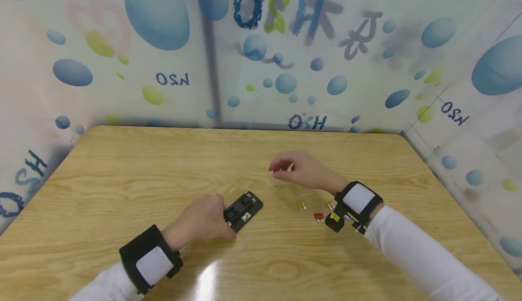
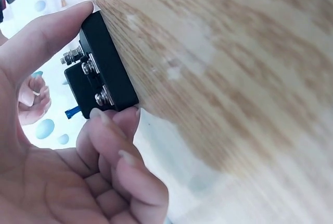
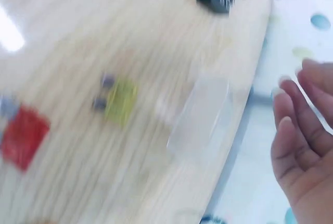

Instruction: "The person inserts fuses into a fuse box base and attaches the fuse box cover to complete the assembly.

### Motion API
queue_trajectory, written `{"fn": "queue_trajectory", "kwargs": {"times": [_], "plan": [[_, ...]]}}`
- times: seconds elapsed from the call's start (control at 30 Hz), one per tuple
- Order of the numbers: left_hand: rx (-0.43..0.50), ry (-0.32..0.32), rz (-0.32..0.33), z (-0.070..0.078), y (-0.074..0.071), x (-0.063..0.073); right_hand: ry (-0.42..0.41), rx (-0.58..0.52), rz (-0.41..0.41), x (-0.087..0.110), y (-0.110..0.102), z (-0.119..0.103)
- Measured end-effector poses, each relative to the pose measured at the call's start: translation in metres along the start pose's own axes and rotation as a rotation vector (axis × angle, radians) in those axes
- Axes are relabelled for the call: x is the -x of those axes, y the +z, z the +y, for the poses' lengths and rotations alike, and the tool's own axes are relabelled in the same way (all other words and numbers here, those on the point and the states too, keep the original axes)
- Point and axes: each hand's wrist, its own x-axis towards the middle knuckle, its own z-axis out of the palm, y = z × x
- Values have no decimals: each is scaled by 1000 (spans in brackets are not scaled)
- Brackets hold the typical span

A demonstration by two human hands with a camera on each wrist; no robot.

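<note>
See block point(image 1: 243, 212), lower centre of head frame, pinched in left hand point(image 1: 203, 219), with right hand point(image 1: 303, 172) loose and empty; likely light, stiff, so hold by base point(image 2: 115, 65) edges, off screws point(image 2: 101, 97).

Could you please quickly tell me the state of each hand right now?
Left hand: closed, gripping the black block.
Right hand: open, loosely curled, holding nothing.

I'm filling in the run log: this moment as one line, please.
left hand: grips black block | right hand: near clear piece | table: yellow fuse, red fuse
</note>
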Motion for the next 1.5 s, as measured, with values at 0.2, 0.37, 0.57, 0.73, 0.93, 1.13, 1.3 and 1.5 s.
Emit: {"fn": "queue_trajectory", "kwargs": {"times": [0.2,0.37,0.57,0.73,0.93,1.13,1.3,1.5], "plan": [[-13,2,-8,1,0,0,92,-9,-41,9,-16,18],[-28,1,-9,0,0,-1,146,-55,-80,16,-24,23],[-34,-2,-8,0,0,-2,227,-129,-180,22,-30,27],[-44,-3,-8,0,0,-2,237,-29,-307,26,-34,25],[-54,-6,-10,1,-1,-3,240,-16,-407,28,-30,23],[-58,-2,-8,0,0,-2,308,3,-446,30,-26,18],[-58,-6,-16,1,0,-3,335,69,-466,32,-20,10],[-57,-14,-24,2,-1,-2,284,219,-427,35,-5,3]]}}
